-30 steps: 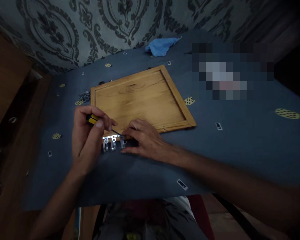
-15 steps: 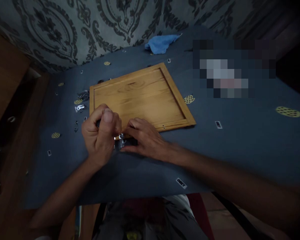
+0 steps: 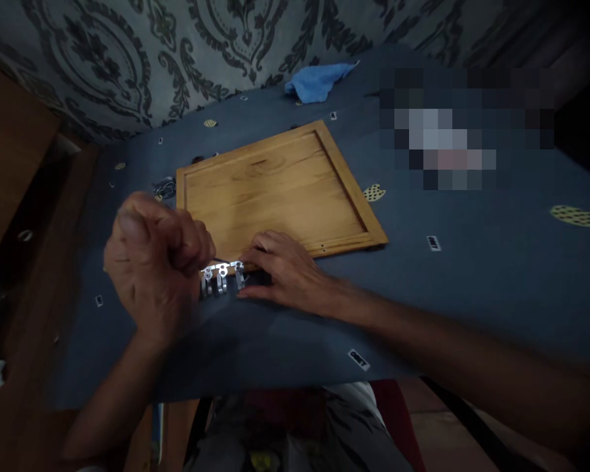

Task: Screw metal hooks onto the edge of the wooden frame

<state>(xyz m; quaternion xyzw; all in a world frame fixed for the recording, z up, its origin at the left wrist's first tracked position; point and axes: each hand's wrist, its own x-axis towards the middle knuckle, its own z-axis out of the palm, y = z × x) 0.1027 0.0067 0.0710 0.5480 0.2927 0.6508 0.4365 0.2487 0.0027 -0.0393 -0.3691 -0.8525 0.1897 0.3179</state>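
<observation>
A framed wooden panel (image 3: pixel 265 190) lies flat on the cloth-covered table. Along its near edge sit shiny metal hooks (image 3: pixel 221 278) on a bracket. My left hand (image 3: pixel 152 255) is closed in a fist left of them, thumb uppermost. From it a thin dark shaft (image 3: pixel 221 261), seemingly a screwdriver's, points at the rightmost hook; the handle is hidden in my fist. My right hand (image 3: pixel 285 272) rests at the panel's near edge, with fingers on the wood and thumb below, pinching around that rightmost hook.
A blue cloth (image 3: pixel 319 83) lies at the back of the table (image 3: pixel 295 354). Dark metal pieces (image 3: pixel 164 187) are left of the panel. At the right is a blurred-out patch (image 3: pixel 437 137). A patterned wall covering (image 3: pixel 177 59) rises behind the table.
My left hand has moved left and tilted back, uncovering the metal hooks and the thin shaft. It now hides the loose screws and the bracket on the left. My right hand stays put.
</observation>
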